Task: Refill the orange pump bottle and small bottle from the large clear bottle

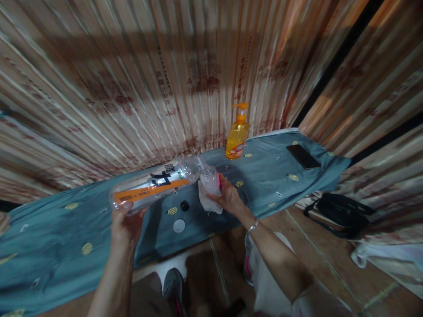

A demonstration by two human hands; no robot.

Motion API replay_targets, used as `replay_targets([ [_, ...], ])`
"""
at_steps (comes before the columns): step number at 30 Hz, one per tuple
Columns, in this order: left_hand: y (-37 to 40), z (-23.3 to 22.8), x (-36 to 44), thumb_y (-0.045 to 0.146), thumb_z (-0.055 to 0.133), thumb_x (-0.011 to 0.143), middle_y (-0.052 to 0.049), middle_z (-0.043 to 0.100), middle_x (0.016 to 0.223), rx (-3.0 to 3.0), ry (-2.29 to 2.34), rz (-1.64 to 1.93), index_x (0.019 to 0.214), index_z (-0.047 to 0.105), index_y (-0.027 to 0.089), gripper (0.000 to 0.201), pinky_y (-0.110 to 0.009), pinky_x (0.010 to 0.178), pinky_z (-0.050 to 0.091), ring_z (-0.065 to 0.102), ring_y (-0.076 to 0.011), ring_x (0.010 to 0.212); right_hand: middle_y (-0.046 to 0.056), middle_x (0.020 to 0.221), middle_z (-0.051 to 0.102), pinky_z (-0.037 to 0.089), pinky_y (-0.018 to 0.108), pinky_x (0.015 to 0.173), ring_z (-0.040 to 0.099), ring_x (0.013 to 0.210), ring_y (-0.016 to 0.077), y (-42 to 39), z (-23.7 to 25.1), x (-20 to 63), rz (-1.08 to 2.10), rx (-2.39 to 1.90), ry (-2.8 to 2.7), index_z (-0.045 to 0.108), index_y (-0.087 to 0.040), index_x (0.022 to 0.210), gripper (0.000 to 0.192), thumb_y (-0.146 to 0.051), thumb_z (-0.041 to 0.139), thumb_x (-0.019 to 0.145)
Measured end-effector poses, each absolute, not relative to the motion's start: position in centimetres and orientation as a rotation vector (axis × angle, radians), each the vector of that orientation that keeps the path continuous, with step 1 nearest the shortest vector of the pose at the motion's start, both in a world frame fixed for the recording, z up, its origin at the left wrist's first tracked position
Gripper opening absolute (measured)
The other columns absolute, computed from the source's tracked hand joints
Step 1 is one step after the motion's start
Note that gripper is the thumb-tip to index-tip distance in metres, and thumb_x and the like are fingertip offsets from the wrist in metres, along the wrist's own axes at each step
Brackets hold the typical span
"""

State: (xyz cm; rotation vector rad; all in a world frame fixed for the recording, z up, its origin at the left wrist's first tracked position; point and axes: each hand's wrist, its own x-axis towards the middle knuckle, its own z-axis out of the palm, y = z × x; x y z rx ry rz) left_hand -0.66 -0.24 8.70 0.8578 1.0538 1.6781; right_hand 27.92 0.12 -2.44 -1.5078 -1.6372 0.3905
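My left hand [127, 220] is closed around the lower end of a large clear plastic bottle [158, 182] with an orange and black label. The bottle lies tilted, its neck pointing right. My right hand [229, 193] grips a small clear bottle [207, 174] with a pink part beside the fingers; a whitish tissue or film hangs below it. The narrow top of the small bottle is close to the mouth of the large one; whether they touch I cannot tell. Beneath them on the cloth lie a black cap [184, 205] and a round white lid [179, 225].
A yellow pump bottle [237, 138] stands at the back of the teal patterned cloth [264, 176]. Right of it lies a dark phone [303, 156]. A black bag [340, 213] sits lower right. A striped curtain [132, 79] hangs close behind.
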Motion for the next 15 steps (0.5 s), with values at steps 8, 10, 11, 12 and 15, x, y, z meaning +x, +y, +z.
replay_targets([
  [8, -0.30, 9.20, -0.52, 0.035, 0.088, 0.050, -0.004, 0.081, 0.109, 0.853, 1.067, 1.714, 0.118, 0.073, 0.030, 0.070, -0.045, 0.093, 0.062, 0.073, -0.0340, 0.112, 0.020, 0.133, 0.071, 0.058, 0.048, 0.103, 0.071, 0.120, 0.0343, -0.07, -1.58, 28.10, 0.483, -1.532, -1.619, 0.053, -0.017, 0.147, 0.078, -0.035, 0.087, 0.078],
  [10, -0.36, 9.27, -0.54, 0.036, 0.088, 0.052, -0.004, 0.081, 0.108, 0.864, 1.060, 1.710, 0.119, 0.073, 0.029, 0.069, -0.045, 0.093, 0.062, 0.073, -0.0337, 0.113, 0.020, 0.132, 0.072, 0.057, 0.049, 0.103, 0.071, 0.120, 0.0346, -0.04, -1.49, 28.09, 0.489, -1.529, -1.622, 0.053, -0.016, 0.146, 0.078, -0.035, 0.087, 0.078],
  [11, -0.39, 9.29, -0.56, 0.036, 0.087, 0.053, -0.004, 0.081, 0.107, 0.874, 1.054, 1.708, 0.120, 0.073, 0.029, 0.068, -0.045, 0.094, 0.062, 0.073, -0.0334, 0.113, 0.019, 0.132, 0.072, 0.057, 0.049, 0.104, 0.070, 0.120, 0.0346, -0.02, -1.49, 28.08, 0.487, -1.526, -1.624, 0.053, -0.016, 0.146, 0.078, -0.036, 0.087, 0.078],
  [12, -0.40, 9.31, -0.57, 0.036, 0.087, 0.054, -0.004, 0.081, 0.107, 0.888, 1.045, 1.706, 0.120, 0.073, 0.029, 0.068, -0.045, 0.095, 0.061, 0.073, -0.0333, 0.114, 0.019, 0.132, 0.072, 0.057, 0.048, 0.104, 0.071, 0.120, 0.0345, 0.00, -1.50, 28.08, 0.484, -1.522, -1.625, 0.053, -0.016, 0.146, 0.078, -0.036, 0.087, 0.078],
  [15, -0.33, 9.28, -0.63, 0.035, 0.087, 0.055, -0.004, 0.081, 0.104, 0.924, 1.019, 1.703, 0.119, 0.073, 0.028, 0.066, -0.047, 0.098, 0.060, 0.072, -0.0337, 0.116, 0.019, 0.132, 0.072, 0.057, 0.047, 0.104, 0.070, 0.121, 0.0343, 0.04, -1.64, 28.07, 0.461, -1.521, -1.623, 0.054, -0.017, 0.146, 0.078, -0.037, 0.088, 0.078],
])
